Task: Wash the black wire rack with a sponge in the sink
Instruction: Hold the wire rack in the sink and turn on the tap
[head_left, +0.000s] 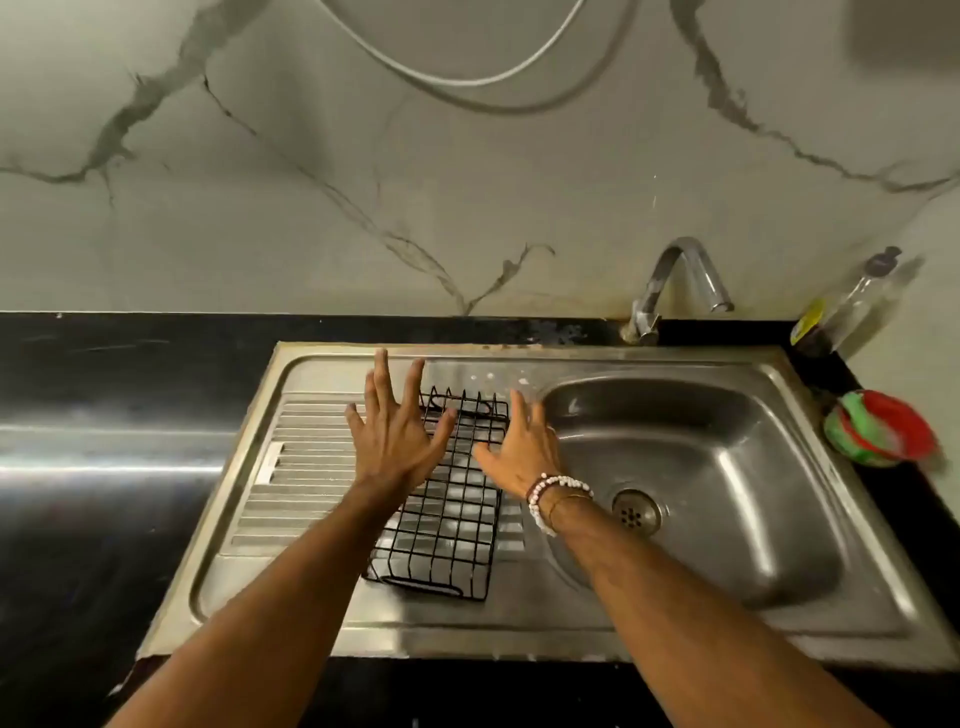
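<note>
Rack: black wire rack (448, 499) lies flat on the ribbed drainboard (306, 467) of the steel sink unit, just left of the basin (727, 467), its long side running away from the person
Left hand: left hand (395, 436) is over the rack's far left corner, fingers spread wide, palm down, gripping nothing (contact with the wire cannot be confirmed)
Right hand: right hand (524, 452) is over the rack's far right edge, beside the basin rim, fingers extended and apart, empty; beaded bracelets (550, 493) on the wrist
Basin: no items inside, drain strainer (636, 512) visible at the near left of the bowl
Tap: faucet (675, 286) stands behind the basin, no water seen running
Scrubber: red and green scrubber (880, 428) rests on the black counter (104, 467) to the right of the sink, well apart from both hands
Bottle: clear bottle (857, 301) leans in the back right corner against the marbled wall
</note>
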